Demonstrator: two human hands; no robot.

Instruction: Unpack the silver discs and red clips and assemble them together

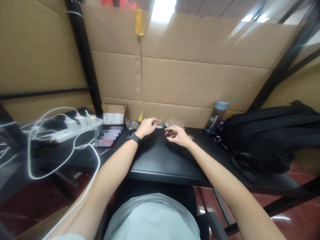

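Observation:
My right hand (178, 135) holds a small round, shiny, ring-like thing with red on it (167, 133) between thumb and fingers, just above the black table (162, 160). To its left, my left hand (149, 126), with a dark watch on the wrist, hovers over the table's far part. Its fingers are loosely bent and apart; a tiny red spot shows by the thumb, too small to name. Beyond both hands lie small clear plastic bags (132, 124) along the cardboard wall. A small clear round piece (190, 137) lies behind my right wrist.
At the left are a white power strip (67, 132) with looping cables, an open cardboard box (113, 115) and a blurred-out flat object (107, 136) beside a small chain (105, 151). A blue-lidded bottle (216, 117) and a black backpack (265, 136) stand on the right. Cardboard (175, 80) closes off the back.

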